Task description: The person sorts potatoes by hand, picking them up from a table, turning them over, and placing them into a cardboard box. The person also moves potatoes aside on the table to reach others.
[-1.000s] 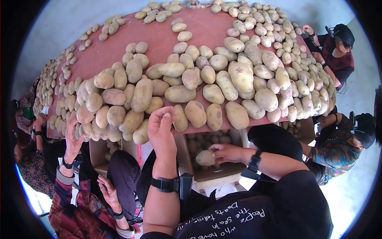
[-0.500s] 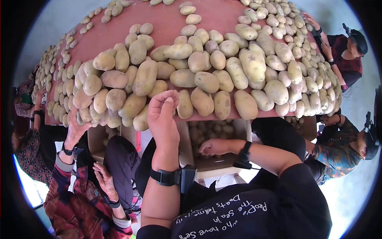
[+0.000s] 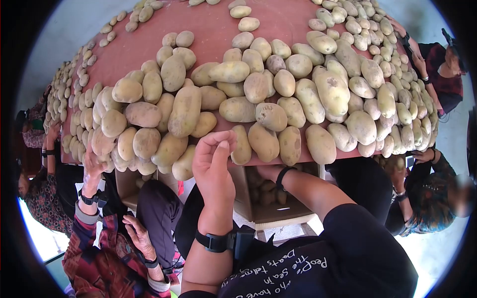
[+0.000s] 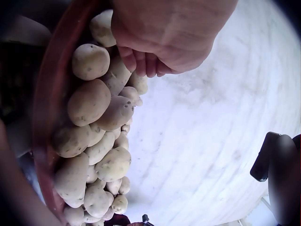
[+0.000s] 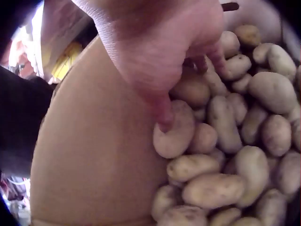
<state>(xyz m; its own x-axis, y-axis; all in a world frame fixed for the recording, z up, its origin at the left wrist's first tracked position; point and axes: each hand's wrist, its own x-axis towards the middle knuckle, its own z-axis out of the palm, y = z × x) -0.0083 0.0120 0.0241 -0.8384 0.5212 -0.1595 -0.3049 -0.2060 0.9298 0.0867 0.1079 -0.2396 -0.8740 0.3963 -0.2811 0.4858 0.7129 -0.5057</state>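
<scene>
My left hand (image 3: 213,166) is raised at the table's front edge beside a potato (image 3: 241,145), its fingers loosely curled around nothing. In the left wrist view, this hand (image 4: 164,37) hangs over piled potatoes (image 4: 89,102). Below the table edge, my right hand (image 3: 270,172) reaches into a cardboard box (image 3: 285,211), its fingers hidden in the head view. The right wrist view shows that hand (image 5: 164,56) with fingers spread over the box's potatoes (image 5: 214,190). Its thumb touches one potato (image 5: 175,129).
Potatoes are heaped along the red table (image 3: 213,32). At my left, a person in a patterned red sleeve (image 3: 87,233) has one hand at the table edge. Other people sit on the right. Another cardboard box (image 3: 126,186) stands at the left.
The potato that my right hand held over the box is out of its grip. That hand has moved farther into the box, beneath the table edge. My left hand stays loosely curled.
</scene>
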